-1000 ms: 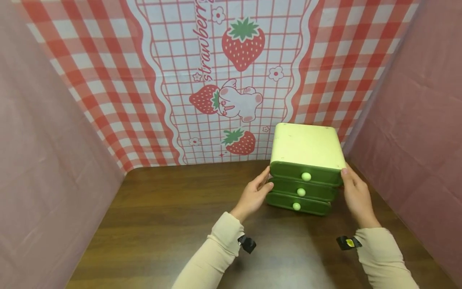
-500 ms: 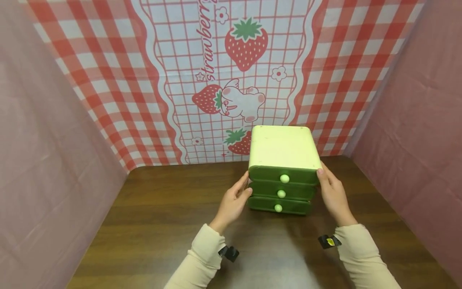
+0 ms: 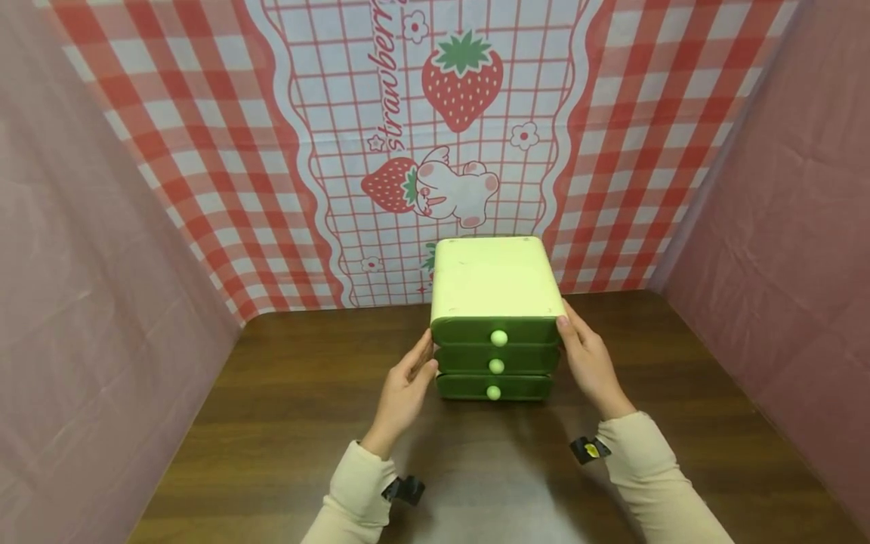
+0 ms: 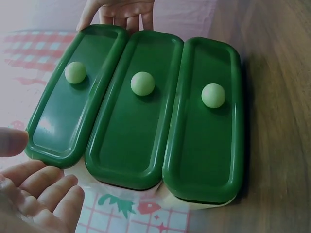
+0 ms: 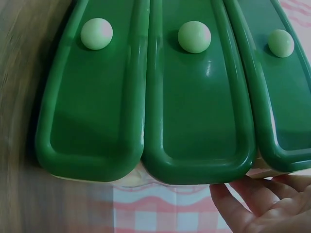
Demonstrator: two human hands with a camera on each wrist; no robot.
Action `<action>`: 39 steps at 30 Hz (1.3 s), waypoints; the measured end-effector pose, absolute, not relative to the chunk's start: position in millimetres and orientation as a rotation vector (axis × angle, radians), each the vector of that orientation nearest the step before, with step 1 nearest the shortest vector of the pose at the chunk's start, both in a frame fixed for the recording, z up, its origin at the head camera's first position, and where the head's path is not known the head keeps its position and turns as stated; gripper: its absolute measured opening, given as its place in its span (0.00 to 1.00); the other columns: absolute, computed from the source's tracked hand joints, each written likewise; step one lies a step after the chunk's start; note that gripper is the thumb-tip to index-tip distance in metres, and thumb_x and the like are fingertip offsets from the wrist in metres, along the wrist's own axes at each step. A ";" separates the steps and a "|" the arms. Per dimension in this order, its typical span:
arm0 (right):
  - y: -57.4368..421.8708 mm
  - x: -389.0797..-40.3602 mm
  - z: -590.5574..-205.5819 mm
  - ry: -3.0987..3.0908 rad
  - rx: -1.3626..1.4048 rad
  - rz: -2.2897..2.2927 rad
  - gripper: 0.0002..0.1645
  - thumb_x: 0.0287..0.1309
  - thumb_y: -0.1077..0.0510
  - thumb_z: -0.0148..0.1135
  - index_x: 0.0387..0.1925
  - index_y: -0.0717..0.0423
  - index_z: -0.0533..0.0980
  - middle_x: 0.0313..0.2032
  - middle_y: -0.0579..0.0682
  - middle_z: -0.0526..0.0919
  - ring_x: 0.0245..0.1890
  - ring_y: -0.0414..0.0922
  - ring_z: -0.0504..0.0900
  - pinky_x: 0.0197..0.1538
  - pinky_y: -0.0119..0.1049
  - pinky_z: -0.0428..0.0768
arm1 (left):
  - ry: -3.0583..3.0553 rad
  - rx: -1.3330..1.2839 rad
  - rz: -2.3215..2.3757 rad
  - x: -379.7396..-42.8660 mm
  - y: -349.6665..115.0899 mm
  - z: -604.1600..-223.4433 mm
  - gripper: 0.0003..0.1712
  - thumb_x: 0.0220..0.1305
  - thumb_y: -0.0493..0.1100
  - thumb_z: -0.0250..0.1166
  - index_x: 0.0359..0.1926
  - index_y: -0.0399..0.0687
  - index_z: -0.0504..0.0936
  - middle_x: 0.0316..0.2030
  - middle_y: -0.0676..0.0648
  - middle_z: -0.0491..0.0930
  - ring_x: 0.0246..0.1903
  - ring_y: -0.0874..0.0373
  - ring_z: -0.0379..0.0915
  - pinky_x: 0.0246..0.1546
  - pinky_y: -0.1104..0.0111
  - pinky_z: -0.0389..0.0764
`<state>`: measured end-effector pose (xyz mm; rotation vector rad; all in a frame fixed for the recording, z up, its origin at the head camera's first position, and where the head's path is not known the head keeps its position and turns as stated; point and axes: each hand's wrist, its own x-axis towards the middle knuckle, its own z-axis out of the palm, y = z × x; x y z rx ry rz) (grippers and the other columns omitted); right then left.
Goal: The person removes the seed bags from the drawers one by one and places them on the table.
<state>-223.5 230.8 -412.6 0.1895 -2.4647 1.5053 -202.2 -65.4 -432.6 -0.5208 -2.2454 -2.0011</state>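
Note:
A small three-drawer desktop organizer (image 3: pixel 498 278) stands on the wooden table, with a pale yellow top and dark green drawer fronts that face me. Each front carries a round light green knob (image 3: pixel 499 338), and all the drawers are pushed in. My left hand (image 3: pixel 399 397) holds the organizer's left side, thumb near the edge of the middle drawer. On the other side my right hand (image 3: pixel 591 366) grips it, with the thumb at the top drawer's corner and the fingers along the side wall. In the right wrist view, the right fingers (image 5: pixel 257 196) reach behind the drawer edge.
Brown wooden table (image 3: pixel 306 408) surrounds the organizer. Behind it hangs a red-and-white checked cloth (image 3: pixel 224 151) printed with strawberries. Pink cloth walls (image 3: pixel 88 302) close off both sides. A black wrist strap (image 3: pixel 403 489) sits at the left cuff.
Both hands have moved the organizer leftward across the table, from the right side toward the middle. It has also turned slightly, so its front now faces me more squarely.

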 end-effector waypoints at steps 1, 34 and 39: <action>228.5 -223.7 -412.6 -2.467 0.197 1.511 0.35 0.76 0.39 0.37 0.77 0.45 0.51 0.75 0.51 0.55 0.73 0.55 0.58 0.64 0.59 0.71 | -2.236 -0.514 -2.001 -201.0 -67.4 -432.8 0.29 0.75 0.40 0.52 0.74 0.47 0.60 0.71 0.41 0.63 0.71 0.48 0.60 0.66 0.59 0.68; 204.3 -229.5 -413.0 -2.388 0.277 1.820 0.34 0.74 0.41 0.45 0.76 0.43 0.55 0.74 0.50 0.60 0.66 0.44 0.70 0.60 0.32 0.78 | -2.238 -0.309 -1.870 -200.0 -106.5 -428.4 0.21 0.73 0.40 0.56 0.65 0.50 0.76 0.64 0.48 0.74 0.66 0.52 0.68 0.68 0.54 0.67; 207.1 -230.8 -411.5 -2.337 0.261 1.871 0.35 0.72 0.42 0.49 0.74 0.49 0.59 0.71 0.56 0.65 0.54 0.27 0.76 0.53 0.26 0.80 | -2.267 -0.275 -1.835 -203.4 -108.7 -427.5 0.20 0.73 0.41 0.56 0.63 0.52 0.78 0.63 0.50 0.76 0.66 0.54 0.68 0.67 0.53 0.68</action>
